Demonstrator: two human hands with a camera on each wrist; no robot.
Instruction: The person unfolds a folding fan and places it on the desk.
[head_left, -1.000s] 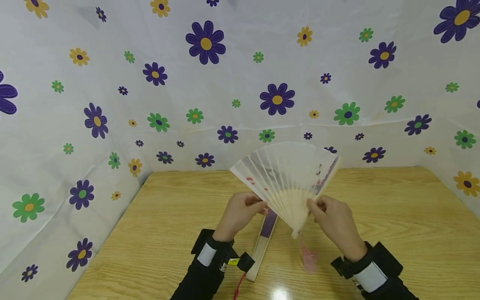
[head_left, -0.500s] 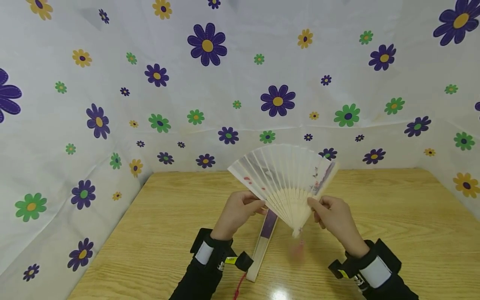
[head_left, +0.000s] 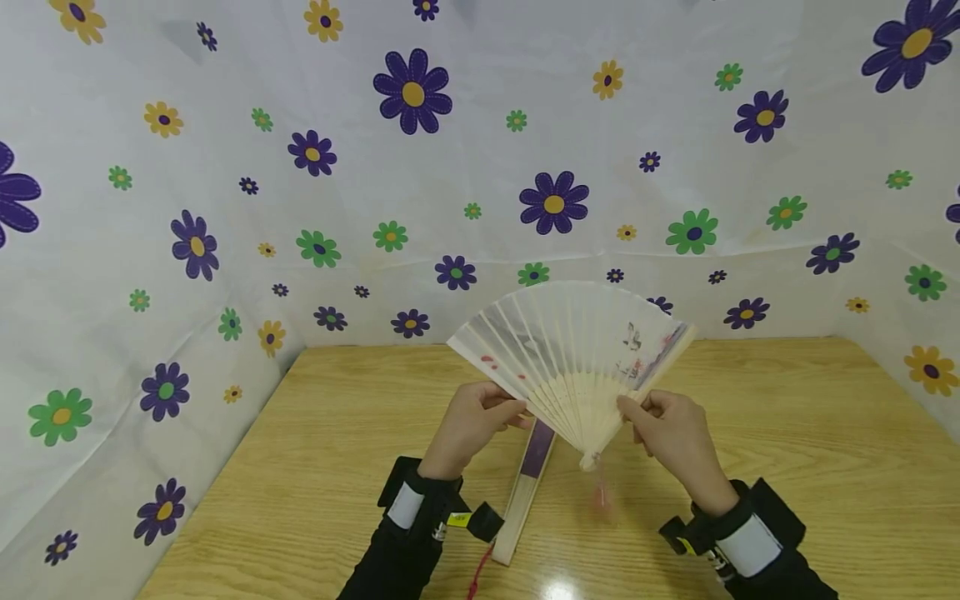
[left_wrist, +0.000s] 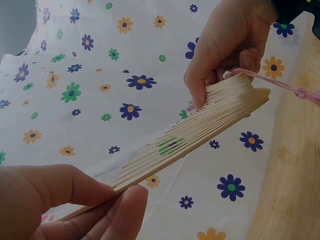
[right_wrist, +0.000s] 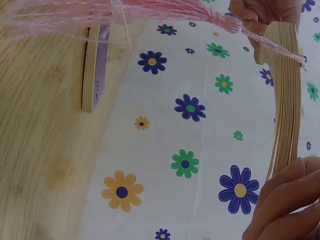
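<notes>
A white folding fan (head_left: pixel 570 333) with pale ribs is spread wide above the table, its pivot end pointing down. Red petals mark its left side, a floral print its right. My left hand (head_left: pixel 468 425) pinches the left outer rib between thumb and fingers, as the left wrist view shows closely. On the opposite edge, my right hand (head_left: pixel 671 429) pinches the right outer rib near the bottom of the cloth. From the pivot hangs a pink tassel (right_wrist: pixel 165 15). Below the fan, behind my left hand, a second fan (head_left: pixel 517 508), folded, with a purple band, lies on the table.
The wooden table (head_left: pixel 315 467) meets a white cloth backdrop (head_left: pixel 480 150) printed with flowers at its back and sides. A red cord (head_left: pixel 477 575) lies at the folded fan's near end, by my left wrist camera.
The fan first narrows slightly, then spreads wider, its right edge moving outward to the right. Its pink tassel swings. Both hands keep their grip and stay nearly in place.
</notes>
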